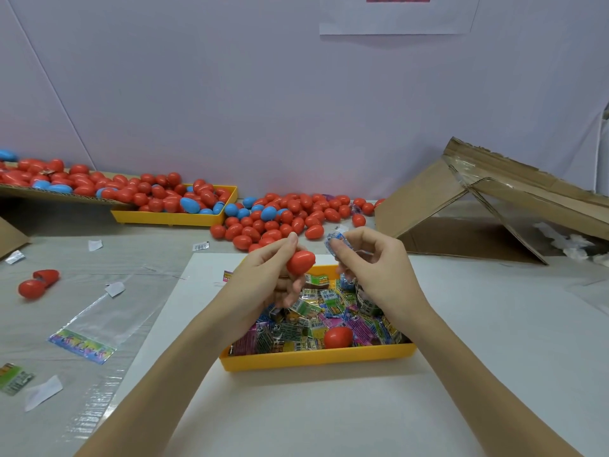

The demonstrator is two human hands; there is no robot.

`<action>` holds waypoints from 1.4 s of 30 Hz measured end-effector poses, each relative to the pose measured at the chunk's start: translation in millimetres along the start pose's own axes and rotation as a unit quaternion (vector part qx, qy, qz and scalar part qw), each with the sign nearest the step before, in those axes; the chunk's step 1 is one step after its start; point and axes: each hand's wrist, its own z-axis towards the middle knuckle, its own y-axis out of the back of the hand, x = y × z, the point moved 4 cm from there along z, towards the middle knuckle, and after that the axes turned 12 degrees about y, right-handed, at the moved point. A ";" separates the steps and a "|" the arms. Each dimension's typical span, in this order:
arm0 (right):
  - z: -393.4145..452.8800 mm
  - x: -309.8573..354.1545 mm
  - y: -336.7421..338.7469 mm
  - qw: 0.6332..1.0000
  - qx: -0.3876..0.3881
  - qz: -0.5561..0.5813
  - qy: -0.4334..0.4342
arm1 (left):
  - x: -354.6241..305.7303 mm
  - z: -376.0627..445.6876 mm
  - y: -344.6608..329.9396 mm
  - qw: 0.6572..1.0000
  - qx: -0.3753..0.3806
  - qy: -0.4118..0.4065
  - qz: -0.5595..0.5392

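Pinching fingers hold both things: the left hand grips a red egg between thumb and fingertips, and the right hand pinches a small blue packet. Both hover over the far end of the yellow tray, with the egg at 9 o'clock from the packet, close but apart. I cannot tell whether the egg is split open.

The egg looks smooth and round, so a fingertip hold could let it squirt out as the packet is pressed in. It would likely drop among the wrappers, where a second egg already lies at 5 o'clock in the tray. The packet looks crumpled; if a corner sticks out, it may catch in the seam and stop the halves snapping together. A dropped packet would be hard to find among the look-alikes below. The pile of eggs at 12 o'clock sits near the knuckles, and a careless nudge could send some rolling.
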 end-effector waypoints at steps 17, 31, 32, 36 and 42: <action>-3.6 4.2 -0.9 0.997 -0.054 0.054 -0.019 | -12.4 -8.0 -3.3 0.993 -0.028 -0.093 0.074; -4.7 1.0 -1.9 0.997 -0.061 0.020 -0.043 | -13.1 -11.3 -10.8 0.983 -0.049 -0.136 0.111; -4.9 0.6 -2.1 0.996 -0.066 0.032 -0.051 | -12.9 -11.5 -11.0 0.984 -0.047 -0.134 0.110; -5.2 1.3 -1.2 0.993 -0.082 0.056 -0.064 | -12.2 -11.0 -11.9 0.983 -0.041 -0.135 0.116; -4.0 4.0 -2.4 0.998 -0.052 0.022 -0.030 | -10.6 -10.1 -11.1 0.984 -0.046 -0.128 0.111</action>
